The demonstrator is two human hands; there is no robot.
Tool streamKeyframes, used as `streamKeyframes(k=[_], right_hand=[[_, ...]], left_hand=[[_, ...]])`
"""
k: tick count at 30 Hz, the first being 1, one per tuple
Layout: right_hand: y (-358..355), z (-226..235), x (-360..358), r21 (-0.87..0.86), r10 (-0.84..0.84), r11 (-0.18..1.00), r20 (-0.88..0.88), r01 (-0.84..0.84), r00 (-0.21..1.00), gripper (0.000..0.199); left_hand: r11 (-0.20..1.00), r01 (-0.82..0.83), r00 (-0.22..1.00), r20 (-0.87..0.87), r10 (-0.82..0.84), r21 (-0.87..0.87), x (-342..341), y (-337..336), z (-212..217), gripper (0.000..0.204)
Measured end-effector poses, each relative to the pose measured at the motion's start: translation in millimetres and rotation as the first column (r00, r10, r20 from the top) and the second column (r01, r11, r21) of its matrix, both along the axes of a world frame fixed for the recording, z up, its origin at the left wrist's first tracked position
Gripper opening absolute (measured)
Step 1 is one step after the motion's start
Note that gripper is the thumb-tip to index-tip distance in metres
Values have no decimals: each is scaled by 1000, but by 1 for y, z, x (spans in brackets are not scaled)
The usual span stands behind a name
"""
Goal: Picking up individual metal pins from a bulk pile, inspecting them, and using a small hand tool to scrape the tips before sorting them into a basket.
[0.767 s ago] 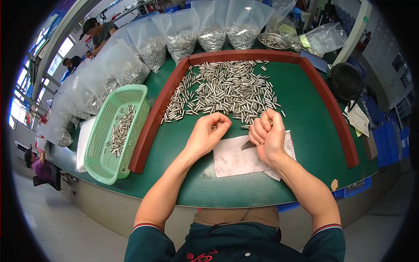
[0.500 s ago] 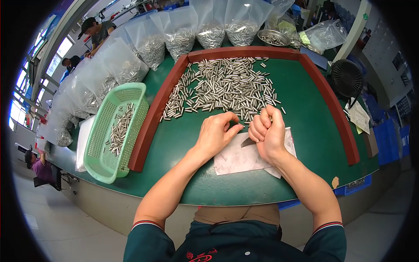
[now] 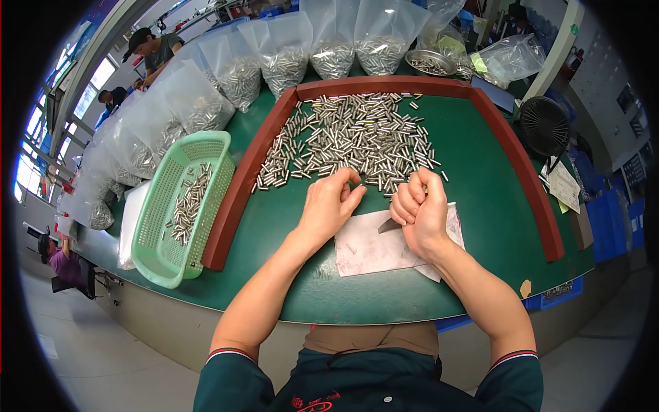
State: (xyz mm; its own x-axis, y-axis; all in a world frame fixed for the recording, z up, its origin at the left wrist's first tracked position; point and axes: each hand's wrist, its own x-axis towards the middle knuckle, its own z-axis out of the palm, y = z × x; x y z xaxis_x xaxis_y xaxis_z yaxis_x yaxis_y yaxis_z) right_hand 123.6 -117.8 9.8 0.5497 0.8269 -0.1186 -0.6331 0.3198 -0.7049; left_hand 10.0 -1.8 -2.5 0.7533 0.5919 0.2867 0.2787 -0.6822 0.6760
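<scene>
My left hand [image 3: 329, 208] is at the near edge of a heap of short metal pins [image 3: 364, 137], its fingers curled and its thumb brought close to the index finger. Whatever it may pinch is too small to make out. Beside it, my right hand [image 3: 423, 214] is closed like a fist with the thumb on top. A grey, pointed, flat blade [image 3: 389, 226] sticks out from beneath its fingers toward the left; its handle is hidden. Under the right hand lies a smudged whitish cloth or paper sheet [image 3: 367, 254] on the green tabletop [image 3: 309, 295].
A red-brown raised border [image 3: 237, 185] frames the work area. Left of it stands a green plastic basket [image 3: 147, 233] with more pins. Clear bags of pins [image 3: 281, 65] line the back and left, near a metal bowl [image 3: 431, 62]. At the right is a black fan [image 3: 544, 125]. Other people sit farther left.
My left hand has drawn slightly left and away from the right hand, toward the pins, with its fingers more curled. The right hand and the blade stay nearly still.
</scene>
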Motion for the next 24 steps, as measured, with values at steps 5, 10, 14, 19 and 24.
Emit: streamKeyframes(k=[5,10,14,19,24], right_hand=[[1,1,-1,8,4,1000,-2,-4,1000,35],[-1,2,0,-7,0,1000,10,0,1000,35],[0,2,-1,-2,6,1000,12,-6,1000,34],[1,2,-1,-1,3,1000,0,-3,1000,34],[0,2,-1,-4,-1,1000,-14,1,1000,35]], left_hand=[[978,34,998,39,-43,207,3,3,-13,16],[982,-90,996,38,85,167,0,6,-4,11],[950,-5,996,82,-21,311,-8,19,-6,6],[968,116,992,-76,-101,225,-11,23,1,5],[363,446,883,468,-32,-818,-16,19,14,11]])
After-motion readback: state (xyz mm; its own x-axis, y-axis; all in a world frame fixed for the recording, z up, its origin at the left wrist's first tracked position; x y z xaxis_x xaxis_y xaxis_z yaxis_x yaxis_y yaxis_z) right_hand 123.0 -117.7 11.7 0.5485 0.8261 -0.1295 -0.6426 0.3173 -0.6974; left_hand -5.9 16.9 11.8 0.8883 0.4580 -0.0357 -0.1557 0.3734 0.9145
